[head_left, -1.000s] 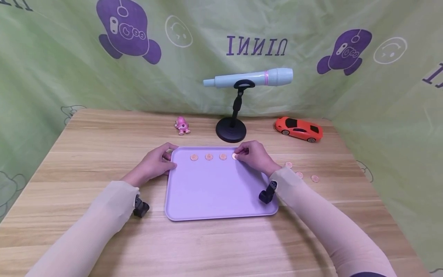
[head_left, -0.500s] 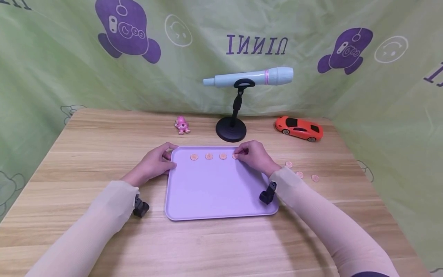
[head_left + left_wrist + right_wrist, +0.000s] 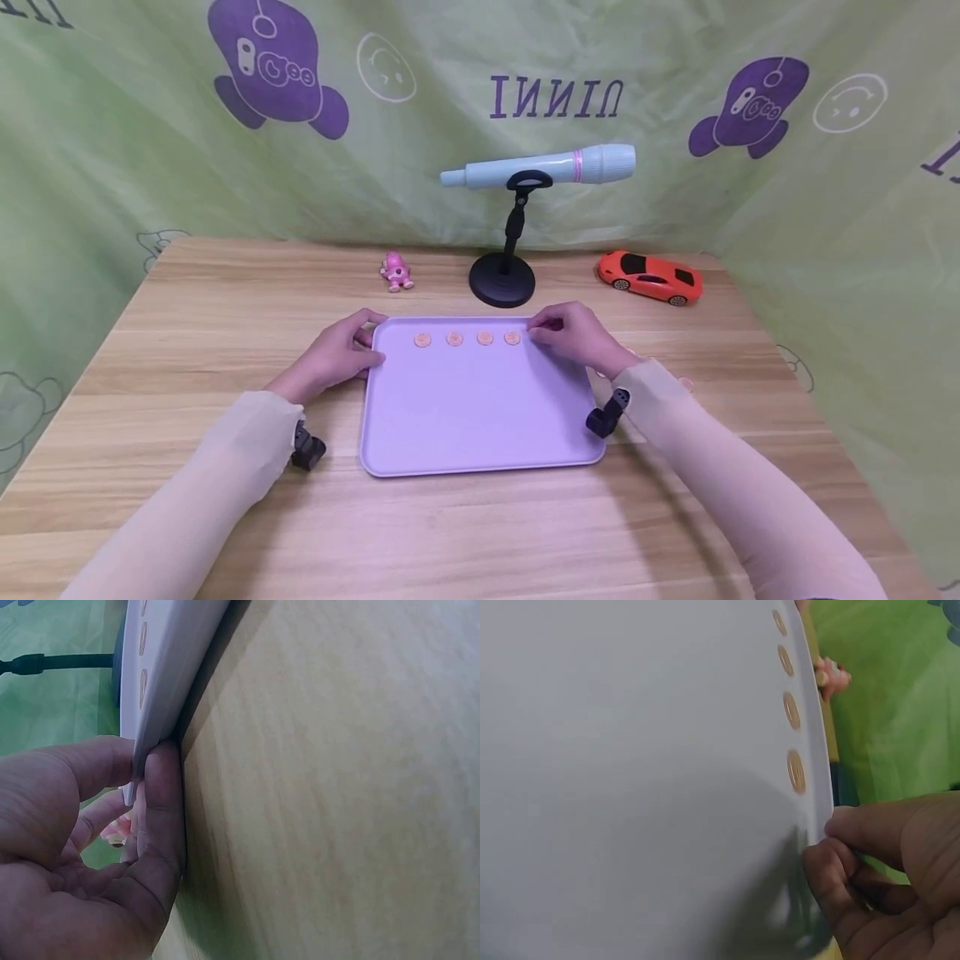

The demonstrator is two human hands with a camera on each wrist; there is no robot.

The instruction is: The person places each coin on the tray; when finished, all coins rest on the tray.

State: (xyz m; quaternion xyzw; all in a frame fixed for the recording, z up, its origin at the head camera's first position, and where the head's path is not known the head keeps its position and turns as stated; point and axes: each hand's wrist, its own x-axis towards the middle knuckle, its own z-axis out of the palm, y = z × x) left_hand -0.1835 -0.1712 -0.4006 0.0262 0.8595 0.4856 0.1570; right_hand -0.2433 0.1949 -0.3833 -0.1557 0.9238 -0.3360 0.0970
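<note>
Head view — left hand (image 3: 335,354) at a lilac tray (image 3: 480,417), right hand (image 3: 576,335) beside a row of four coins (image 3: 485,338).
The tray sits on the wooden surface (image 3: 480,533), the coins lying inside along its far rim. The left hand's grip is pinched onto the left edge near the far corner, thumb on top, a finger beneath. The right hand's grip is at the far rim, just right of the row, fingers bent and tips close together — whether they hold anything, I cannot tell.
</note>
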